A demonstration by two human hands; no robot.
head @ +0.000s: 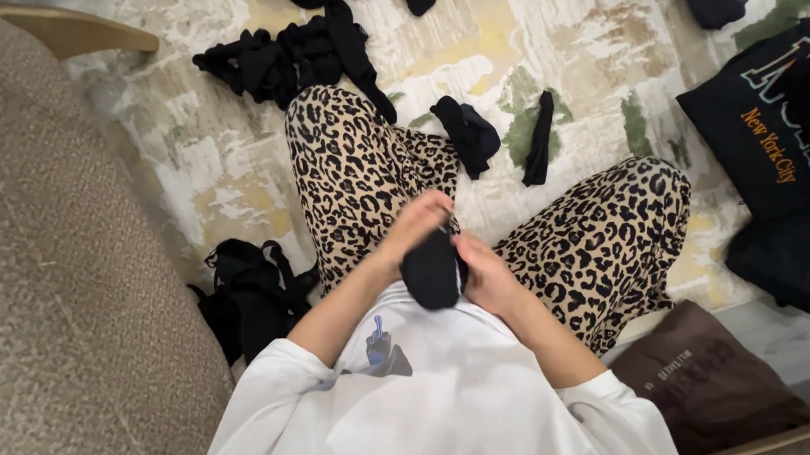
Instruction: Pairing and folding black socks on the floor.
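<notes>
Black knit fabric, a small dark sock [432, 269], sits bunched between both hands over the lap, just above the hem of the white printed shirt [451, 390]. Left hand [417, 221] closes over its upper end from above, fingers curled down onto the cloth. Right hand [487, 272] grips its side, thumb and fingers pinched around the fabric. Both are grasping the sock; neither is loose.

Handling, as a judgement: light, limp, no stiffness, not slippery, nothing to break. It will sag wherever unsupported, so the cuff or the toe end gives the surest hold; a pinch at one end lets the rest hang straight.

Outward: leopard-print trousers [361, 173] on crossed legs frame the hands. On the pale mottled rug [584, 51] between the knees lie a folded black sock bundle [468, 133] and, just beside it, a single flat black sock strip [540, 137]. Beyond the left knee, toward the rug's far edge, a heap of tangled black socks [284, 56]. Another black clothing pile [249, 293] lies by the left hip, against the beige upholstered seat [56, 272]. At the right edge, a black printed tote bag [787, 110]; nearer, a brown cloth bag [709, 382].
</notes>
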